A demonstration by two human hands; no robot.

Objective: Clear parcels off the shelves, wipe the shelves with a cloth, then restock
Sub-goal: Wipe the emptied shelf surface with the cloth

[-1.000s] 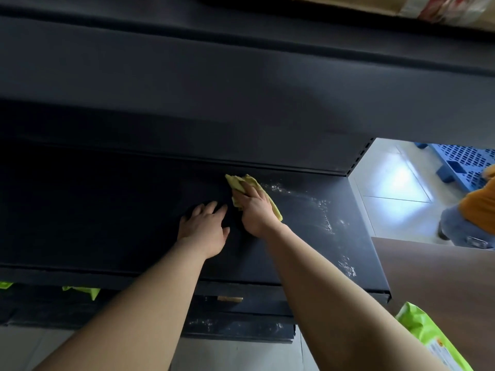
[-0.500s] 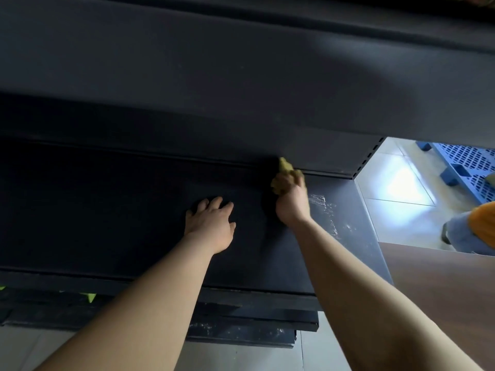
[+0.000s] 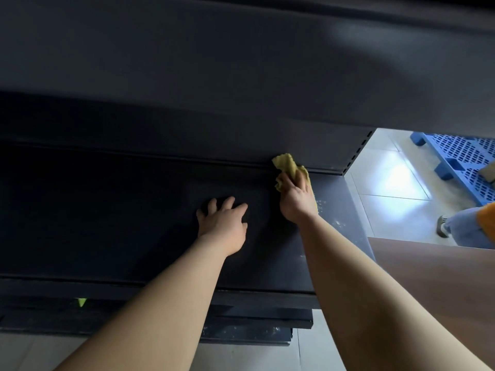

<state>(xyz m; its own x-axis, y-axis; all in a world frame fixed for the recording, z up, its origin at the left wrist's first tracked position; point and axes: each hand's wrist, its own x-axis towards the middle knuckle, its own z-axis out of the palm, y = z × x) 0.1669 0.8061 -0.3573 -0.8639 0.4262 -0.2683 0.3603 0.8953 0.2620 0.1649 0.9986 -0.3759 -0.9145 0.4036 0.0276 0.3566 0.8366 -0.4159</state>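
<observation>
Shelf (image 3: pixel 134 223) is bare, wiping underway: right hand (image 3: pixel 296 199) grips the cloth (image 3: pixel 288 164) at the back edge, left hand (image 3: pixel 223 223) flat, fingers spread. Dust (image 3: pixel 334 223) remains toward the right edge; restocking is still to do.

The right hand (image 3: pixel 296 199) hid most of the yellow cloth (image 3: pixel 288 164) — a bystander's leg (image 3: pixel 464 228) was cut off at the frame's right edge.

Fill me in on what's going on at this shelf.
A person is wiping a bare dark metal shelf. The right hand grips a crumpled yellow-green cloth at the shelf's back edge, near its right end. The left hand rests flat on the shelf. White dusty specks remain right of the cloth.
</observation>
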